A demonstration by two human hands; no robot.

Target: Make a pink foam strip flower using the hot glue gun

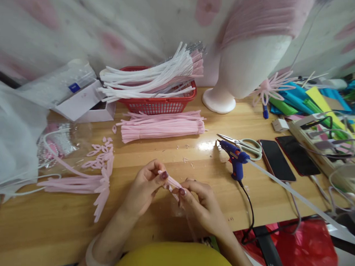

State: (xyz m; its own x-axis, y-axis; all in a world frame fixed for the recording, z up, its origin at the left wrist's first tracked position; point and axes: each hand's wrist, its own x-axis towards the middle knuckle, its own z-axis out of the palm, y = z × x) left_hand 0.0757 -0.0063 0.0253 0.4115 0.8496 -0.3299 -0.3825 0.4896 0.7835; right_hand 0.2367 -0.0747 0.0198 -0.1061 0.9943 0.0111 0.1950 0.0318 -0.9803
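Note:
Near the front edge of the wooden table (129,158), my left hand (147,184) pinches one end of a pale pink strip (173,182) between thumb and fingers. My right hand (200,202) is closed on the other end of the same strip, a short distance to the right. A thin, clear strand hangs below the right fingers, too faint to make out well. To the left lie pink fuzzy stems (72,184) joined to leaf-like loops, with small pink loops (98,157) above them. A bundle of pink stems (162,128) rests beyond my hands.
A red basket (158,105) holds white stems. Behind stands a white foam head (251,65). To the right are a blue glue gun (236,161) with its cord, scissors (251,148), two phones (276,159) and a power strip (326,151). White boxes (79,101) sit at the back left.

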